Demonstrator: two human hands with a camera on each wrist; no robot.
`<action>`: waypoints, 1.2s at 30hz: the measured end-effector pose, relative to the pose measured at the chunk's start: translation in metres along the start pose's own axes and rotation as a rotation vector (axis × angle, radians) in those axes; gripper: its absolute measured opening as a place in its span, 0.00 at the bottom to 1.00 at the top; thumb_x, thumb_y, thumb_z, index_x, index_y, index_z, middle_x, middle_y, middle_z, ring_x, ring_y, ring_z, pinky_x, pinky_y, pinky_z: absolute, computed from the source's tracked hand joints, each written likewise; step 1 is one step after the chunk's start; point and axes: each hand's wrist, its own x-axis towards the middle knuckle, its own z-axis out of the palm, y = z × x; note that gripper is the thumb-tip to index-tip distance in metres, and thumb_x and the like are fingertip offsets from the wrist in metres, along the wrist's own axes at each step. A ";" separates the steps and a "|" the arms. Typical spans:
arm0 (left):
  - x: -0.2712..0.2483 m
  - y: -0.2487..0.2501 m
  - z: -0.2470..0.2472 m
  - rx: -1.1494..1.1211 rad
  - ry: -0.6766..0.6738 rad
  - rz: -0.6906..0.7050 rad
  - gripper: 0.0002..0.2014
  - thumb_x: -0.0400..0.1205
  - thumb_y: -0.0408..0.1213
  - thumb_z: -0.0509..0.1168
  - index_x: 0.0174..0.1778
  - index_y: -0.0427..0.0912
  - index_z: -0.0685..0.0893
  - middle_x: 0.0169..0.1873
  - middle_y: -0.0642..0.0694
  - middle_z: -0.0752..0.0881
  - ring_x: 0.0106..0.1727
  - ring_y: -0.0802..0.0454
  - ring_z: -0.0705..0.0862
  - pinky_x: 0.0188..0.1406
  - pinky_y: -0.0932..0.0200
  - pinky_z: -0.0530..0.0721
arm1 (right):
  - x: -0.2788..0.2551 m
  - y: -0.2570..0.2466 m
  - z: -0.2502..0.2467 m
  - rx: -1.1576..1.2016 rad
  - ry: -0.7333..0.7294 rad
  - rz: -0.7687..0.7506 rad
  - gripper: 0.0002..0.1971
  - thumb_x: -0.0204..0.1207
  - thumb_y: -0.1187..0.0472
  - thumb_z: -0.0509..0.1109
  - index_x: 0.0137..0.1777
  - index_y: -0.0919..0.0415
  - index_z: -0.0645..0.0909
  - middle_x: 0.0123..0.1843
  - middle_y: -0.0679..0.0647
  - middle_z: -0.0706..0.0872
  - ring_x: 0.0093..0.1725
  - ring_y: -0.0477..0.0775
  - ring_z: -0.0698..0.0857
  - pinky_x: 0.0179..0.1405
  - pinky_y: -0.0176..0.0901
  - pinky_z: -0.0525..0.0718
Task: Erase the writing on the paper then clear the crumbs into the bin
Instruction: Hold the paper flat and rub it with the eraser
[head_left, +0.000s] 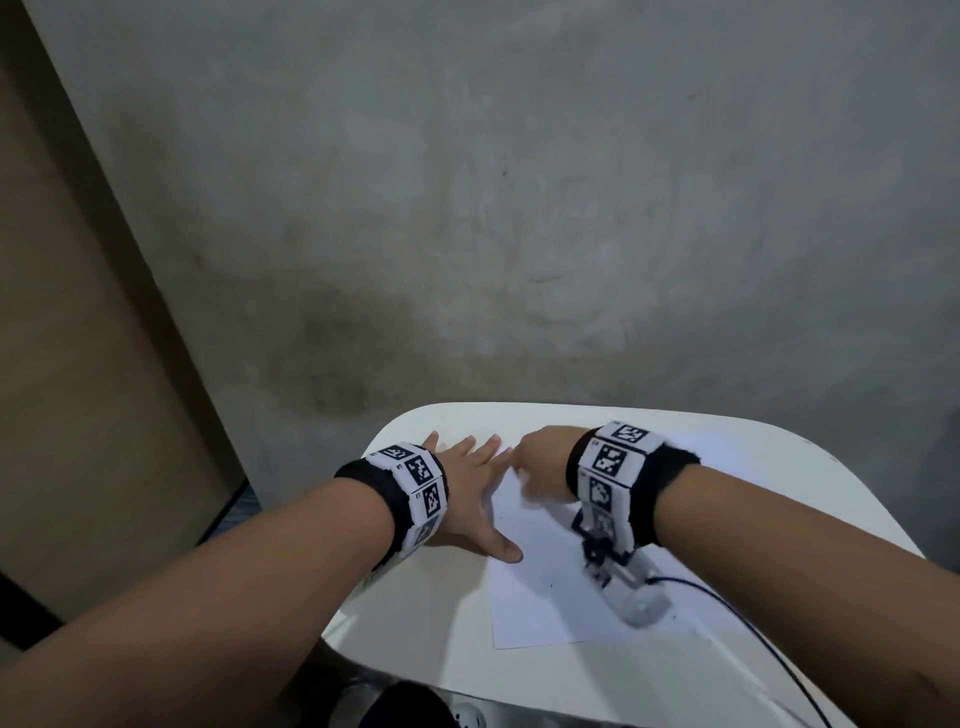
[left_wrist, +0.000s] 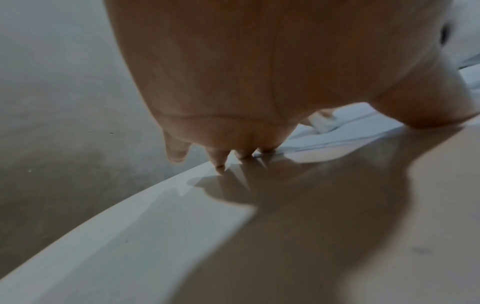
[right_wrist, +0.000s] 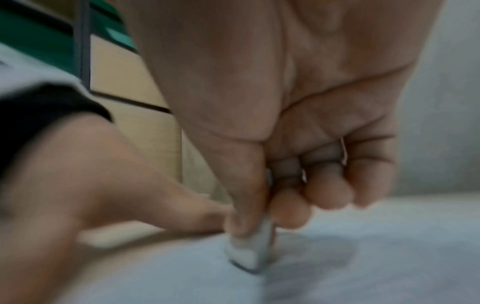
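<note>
A white sheet of paper (head_left: 550, 587) lies on a small white table (head_left: 426, 613). My left hand (head_left: 467, 499) lies flat with fingers spread, pressing the sheet's left edge and far corner. My right hand (head_left: 535, 457) is curled above the sheet's far end and pinches a small white eraser (right_wrist: 249, 253) between thumb and fingers, its lower end touching the paper (right_wrist: 363, 257). A grey smudge shows on the paper beside the eraser. The left wrist view shows my left hand (left_wrist: 233, 152) with fingertips on the table and the eraser (left_wrist: 323, 123) beyond it. No bin is in view.
A black cable (head_left: 753, 623) trails over the table's right side from the right wrist camera mount (head_left: 623, 587). A grey concrete floor (head_left: 519, 208) lies beyond the table's far edge. A tan wooden panel (head_left: 78, 364) stands at the left.
</note>
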 end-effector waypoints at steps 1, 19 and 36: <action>0.001 -0.001 0.001 0.006 -0.002 -0.004 0.59 0.71 0.77 0.61 0.85 0.55 0.32 0.86 0.51 0.34 0.87 0.48 0.38 0.83 0.34 0.37 | 0.002 0.008 -0.001 -0.012 0.024 0.052 0.11 0.76 0.58 0.69 0.56 0.60 0.83 0.50 0.51 0.88 0.52 0.58 0.86 0.49 0.42 0.82; 0.004 -0.001 0.005 0.003 0.012 -0.021 0.60 0.70 0.78 0.60 0.86 0.53 0.32 0.86 0.52 0.34 0.87 0.49 0.38 0.83 0.34 0.37 | -0.010 0.008 0.000 -0.116 0.091 0.053 0.08 0.78 0.61 0.64 0.51 0.59 0.83 0.43 0.52 0.85 0.44 0.55 0.83 0.43 0.43 0.81; 0.005 -0.004 0.007 -0.002 0.005 -0.009 0.60 0.70 0.79 0.60 0.86 0.55 0.32 0.86 0.53 0.33 0.87 0.50 0.36 0.83 0.35 0.35 | -0.019 0.020 0.007 -0.143 0.067 0.030 0.09 0.78 0.62 0.64 0.53 0.60 0.83 0.53 0.53 0.88 0.50 0.58 0.86 0.37 0.40 0.77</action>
